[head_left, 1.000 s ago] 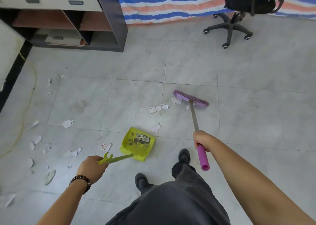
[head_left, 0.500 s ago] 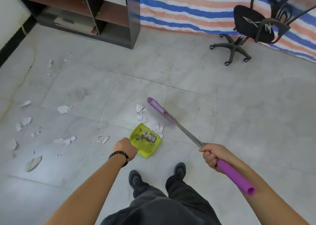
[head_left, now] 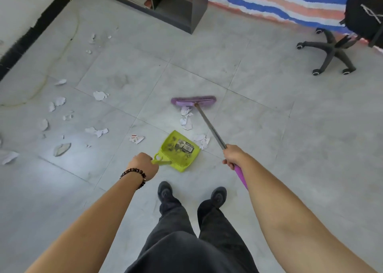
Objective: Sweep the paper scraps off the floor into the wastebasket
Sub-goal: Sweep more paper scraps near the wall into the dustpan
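Note:
My left hand (head_left: pixel 143 164) grips the handle of a lime-green dustpan (head_left: pixel 179 150) that rests on the floor in front of my feet, with dirt and a small printed wrapper inside. My right hand (head_left: pixel 233 155) holds the purple broom (head_left: pixel 194 101) by its handle; the broom head lies on the tiles beyond the pan. A few white paper scraps (head_left: pixel 186 117) lie between the broom head and the pan's mouth, and another clump (head_left: pixel 202 141) touches the pan's right edge. Several more scraps (head_left: pixel 96 131) are scattered to the left. No wastebasket is in view.
A dark shelf unit (head_left: pixel 182 5) stands at the back, a black office chair (head_left: pixel 335 48) on castors at the right, and a striped cloth (head_left: pixel 275 1) along the far wall. A yellow cord (head_left: pixel 68 42) runs along the left wall's black skirting. My shoes (head_left: pixel 165 192) stand just behind the pan.
The broom head has swung from an angled pose close to the pan's mouth to lie farther out and level. The dustpan has stayed near my feet; the view has shifted right.

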